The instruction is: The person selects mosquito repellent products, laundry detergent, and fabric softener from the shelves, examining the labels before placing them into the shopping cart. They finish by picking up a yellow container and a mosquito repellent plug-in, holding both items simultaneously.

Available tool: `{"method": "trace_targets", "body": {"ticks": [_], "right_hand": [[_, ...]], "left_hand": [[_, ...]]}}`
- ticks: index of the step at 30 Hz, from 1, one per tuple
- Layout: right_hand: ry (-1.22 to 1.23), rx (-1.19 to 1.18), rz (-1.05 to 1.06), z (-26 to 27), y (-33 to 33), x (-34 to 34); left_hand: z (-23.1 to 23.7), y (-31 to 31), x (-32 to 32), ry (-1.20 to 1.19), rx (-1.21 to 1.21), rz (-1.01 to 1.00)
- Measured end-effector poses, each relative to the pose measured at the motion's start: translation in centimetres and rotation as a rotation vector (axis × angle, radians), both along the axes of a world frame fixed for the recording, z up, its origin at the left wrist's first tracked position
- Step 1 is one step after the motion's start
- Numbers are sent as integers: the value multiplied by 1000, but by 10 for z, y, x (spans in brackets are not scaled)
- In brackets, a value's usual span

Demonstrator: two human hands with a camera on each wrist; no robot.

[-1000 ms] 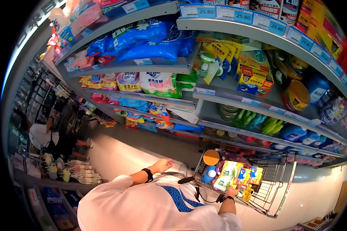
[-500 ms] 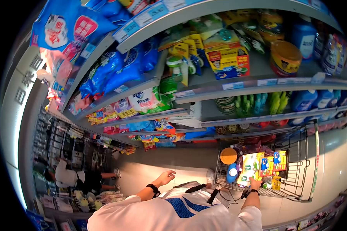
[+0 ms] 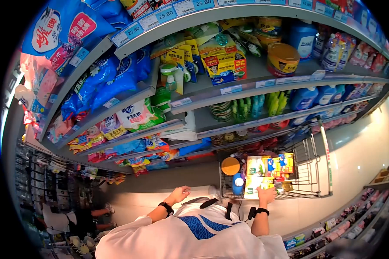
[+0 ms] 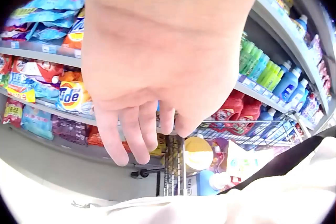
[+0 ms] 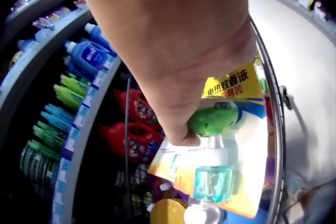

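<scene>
My left hand [image 3: 177,195] hangs in front of my body, beside the cart's left end; in the left wrist view the hand [image 4: 163,66] points down with loosely extended fingers and holds nothing. Over the cart's near side, my right hand [image 3: 267,195] grips a white-and-yellow package [image 5: 247,155] holding a green device and a small bottle of teal liquid. Its thumb lies against the green device [image 5: 215,121]; the other fingers of the right hand [image 5: 178,40] are hidden. Yellow boxes [image 3: 286,160] lie beyond it in the cart.
The wire cart [image 3: 309,172] also carries an orange-lidded tub [image 3: 231,166] and a blue bottle [image 3: 237,183]. Stocked shelves [image 3: 246,93] curve along the far side. Another person [image 3: 58,219] is low at the left, and a lower shelf [image 3: 345,218] stands at the right.
The view has shifted, bringing the shelves nearer. My right hand stays at the package, with its forearm more upright. The left hand still hangs empty.
</scene>
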State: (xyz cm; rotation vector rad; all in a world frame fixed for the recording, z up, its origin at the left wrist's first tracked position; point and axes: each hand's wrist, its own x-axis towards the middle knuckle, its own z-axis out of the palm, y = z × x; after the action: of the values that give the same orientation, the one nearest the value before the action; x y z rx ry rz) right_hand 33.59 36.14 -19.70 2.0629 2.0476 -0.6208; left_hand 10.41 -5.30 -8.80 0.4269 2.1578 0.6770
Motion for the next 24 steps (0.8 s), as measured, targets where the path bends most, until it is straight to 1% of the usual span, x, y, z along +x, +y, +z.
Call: {"method": "trace_targets", "body": {"ticks": [1,2,3,4,5,6,7,8,9,10,11,12,13,14,16,17,18,20,21,22,24], "right_hand": [[38,17,-32,14,1,1],[143,31,-71,18,1,4],[280,8,-86,25,3,5],[539,94,-23,30,2,9],[699,24,108,37,11,8],[926,65,131,45,10,2],[1049,-44,50,95,3,-14],[1023,41,172,126,1,-24],[1000,64,275,130,6,-29],[1038,107,341,161,1,-39],[1061,123,383,201,-5,-50],[882,233,481,258,-14,-60],[861,316,549,269,-13,-66],[910,287,549,290,-16,-72],[845,278,578,316,-20,-77],[830,283,592,328,-24,-78],[821,291,587,332,-23,-78],[1131,141,536,337,-19,-80],[1215,223,534,338,-17,-81],[1213,226,543,339,-20,-82],[1280,118,282,340,-24,-85]], "left_hand": [[0,10,-4,-3,-6,-57],[-3,18,-5,48,48,-106],[1,31,-7,28,75,-152],[10,51,-10,5,104,-197],[22,73,-13,-43,152,-230],[38,96,-14,-91,196,-262],[53,120,-14,-140,258,-247],[81,146,-10,-339,435,-144],[105,166,-16,-520,573,-200],[121,177,-11,-601,654,-75],[122,189,-12,-696,810,-58],[151,202,-9,-645,846,-31],[148,207,-12,-554,799,19],[148,214,-10,-430,892,93],[169,217,-15,-69,838,1],[177,217,-18,-91,847,34],[182,217,-20,-189,926,91],[190,213,-24,-343,978,212],[195,211,-28,-344,1008,212],[201,210,-27,-344,1016,216],[212,210,-27,-524,1108,408]]}}
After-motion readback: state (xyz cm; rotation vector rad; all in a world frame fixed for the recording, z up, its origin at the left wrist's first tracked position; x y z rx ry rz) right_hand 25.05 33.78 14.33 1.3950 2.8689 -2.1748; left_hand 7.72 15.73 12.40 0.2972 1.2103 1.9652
